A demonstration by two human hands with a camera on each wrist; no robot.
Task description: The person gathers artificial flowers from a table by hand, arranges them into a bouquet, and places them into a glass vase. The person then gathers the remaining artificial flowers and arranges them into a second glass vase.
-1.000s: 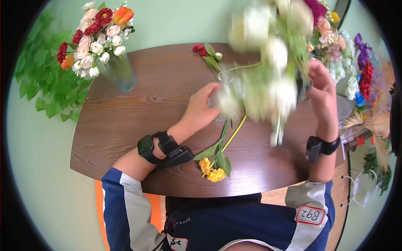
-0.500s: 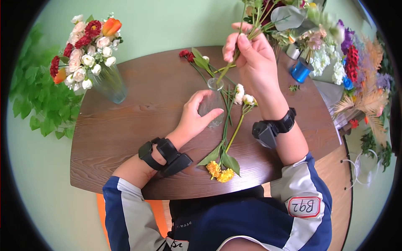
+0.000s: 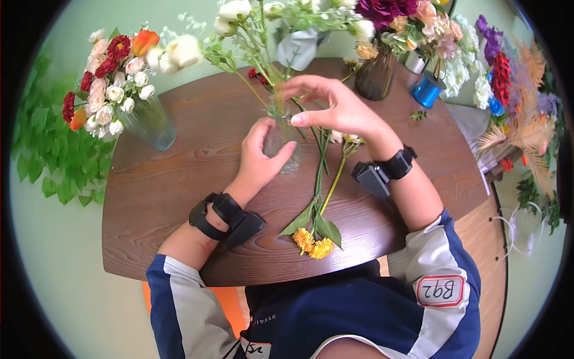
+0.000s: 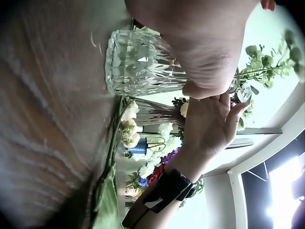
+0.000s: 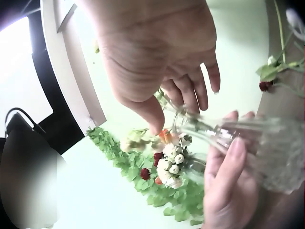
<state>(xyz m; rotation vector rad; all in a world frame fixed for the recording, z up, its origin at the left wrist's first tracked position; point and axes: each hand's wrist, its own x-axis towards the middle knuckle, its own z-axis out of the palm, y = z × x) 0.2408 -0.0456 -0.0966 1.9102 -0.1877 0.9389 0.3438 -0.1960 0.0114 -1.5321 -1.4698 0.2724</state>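
Observation:
A clear glass vase (image 3: 291,160) (image 4: 136,64) (image 5: 281,155) stands on the table, its textured base showing. My left hand (image 3: 257,158) (image 4: 205,43) (image 5: 231,188) grips it, thumb on one side and fingers on the other. White flowers (image 3: 234,9) with green foliage lean out of its mouth to the back and left. Beside the mouth and stems is my right hand (image 3: 347,110) (image 4: 209,124) (image 5: 164,57), fingers spread and loosely bent; whether it touches the stems is unclear.
Loose stems with yellow flowers (image 3: 321,248) lie on the table (image 3: 161,209) right of the vase. A filled glass vase (image 3: 156,128) is at the left. A dark vase (image 3: 375,78) and a blue spool (image 3: 427,90) stand at the back right, more flowers beyond.
The white flowers' stems have gone into the vase mouth, and the flowers have swung left. My right hand has come down and left and loosened. The vase and left hand have shifted slightly left.

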